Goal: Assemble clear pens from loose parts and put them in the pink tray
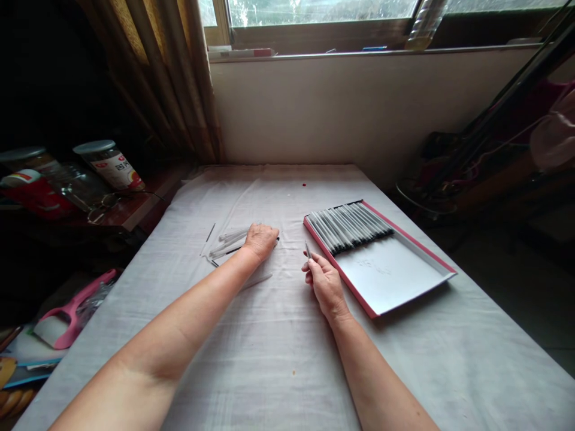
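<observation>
My left hand (pixel 260 238) rests palm down on a small scatter of clear pen barrels and thin refills (pixel 227 242) on the white cloth, fingers curled over them. My right hand (pixel 324 282) is closed in a pinch on a slim pen part (pixel 308 249) that points up and away. Just right of it lies a flat white tray with a red rim (pixel 404 281); a row of several assembled pens (pixel 348 226) fills its far end.
The table (pixel 278 359) is covered in white cloth and butts against a wall under a window. Jars (pixel 110 163) stand on a low shelf at left, with a pink tool (pixel 74 308) below. Dark clutter and rods (pixel 494 137) stand at right.
</observation>
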`<state>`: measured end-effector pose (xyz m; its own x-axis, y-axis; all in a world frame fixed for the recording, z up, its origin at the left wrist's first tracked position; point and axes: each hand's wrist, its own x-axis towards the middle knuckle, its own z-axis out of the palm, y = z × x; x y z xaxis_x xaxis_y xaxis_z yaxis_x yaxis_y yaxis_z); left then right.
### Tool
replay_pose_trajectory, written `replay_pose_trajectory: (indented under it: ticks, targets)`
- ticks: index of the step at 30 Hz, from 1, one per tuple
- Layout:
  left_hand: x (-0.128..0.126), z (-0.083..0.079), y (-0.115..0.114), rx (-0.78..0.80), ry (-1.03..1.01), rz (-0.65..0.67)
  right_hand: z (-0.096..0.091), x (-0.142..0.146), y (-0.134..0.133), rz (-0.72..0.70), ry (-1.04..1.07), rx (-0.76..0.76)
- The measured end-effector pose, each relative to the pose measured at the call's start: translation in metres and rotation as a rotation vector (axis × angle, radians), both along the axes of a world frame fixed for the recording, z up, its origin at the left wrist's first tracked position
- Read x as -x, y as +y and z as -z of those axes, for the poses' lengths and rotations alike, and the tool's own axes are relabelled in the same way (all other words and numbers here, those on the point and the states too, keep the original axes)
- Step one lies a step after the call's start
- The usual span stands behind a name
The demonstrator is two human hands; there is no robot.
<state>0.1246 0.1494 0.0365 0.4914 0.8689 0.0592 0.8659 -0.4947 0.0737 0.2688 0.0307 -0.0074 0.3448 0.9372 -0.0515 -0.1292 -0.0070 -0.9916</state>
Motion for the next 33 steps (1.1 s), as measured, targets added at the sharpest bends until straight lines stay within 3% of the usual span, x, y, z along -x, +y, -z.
replay_pose_trajectory:
  ticks: [7,9,12,15,21,33]
  targets:
    - [0.009,-0.01,-0.011,0.005,-0.188,-0.002,0.001,0.002,-0.002,-0.016,-0.077,-0.036]
    - [0.016,-0.01,-0.026,0.128,-0.489,-0.048,-0.001,0.004,-0.005,-0.033,-0.107,-0.057]
    - [0.032,-0.005,-0.052,0.493,-1.132,-0.21,-0.007,0.009,-0.011,-0.101,-0.164,-0.082]
    - [0.049,0.0,-0.076,0.652,-1.4,-0.318,-0.011,0.015,-0.017,-0.21,-0.212,-0.105]
    - [0.063,0.0,-0.096,0.706,-1.437,-0.353,-0.005,0.023,-0.022,-0.291,-0.283,-0.15]
    - [0.058,-0.001,-0.107,0.643,-1.227,-0.276,-0.005,0.013,-0.021,-0.432,-0.46,-0.198]
